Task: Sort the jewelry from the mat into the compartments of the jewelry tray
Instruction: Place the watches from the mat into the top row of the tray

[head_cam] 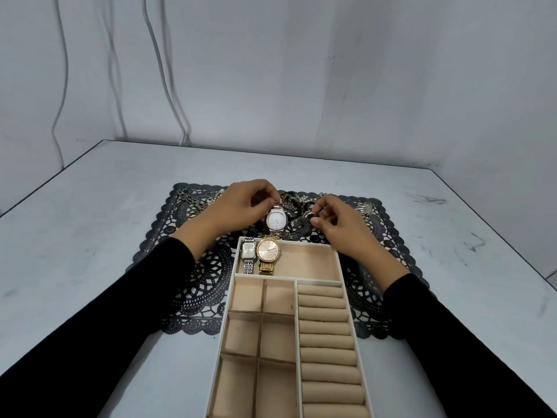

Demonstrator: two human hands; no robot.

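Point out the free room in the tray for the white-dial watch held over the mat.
Free: the wide top compartment right of the gold watch, up to its right wall; the six small square compartments too. Crowded: its left end, where the silver watch and gold watch lie side by side, and the chain pile on the mat.

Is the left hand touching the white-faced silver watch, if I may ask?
Touching. The head view shows the left hand pinching the white-faced silver watch by its band.

grey table (105, 236), black lace mat (205, 285)
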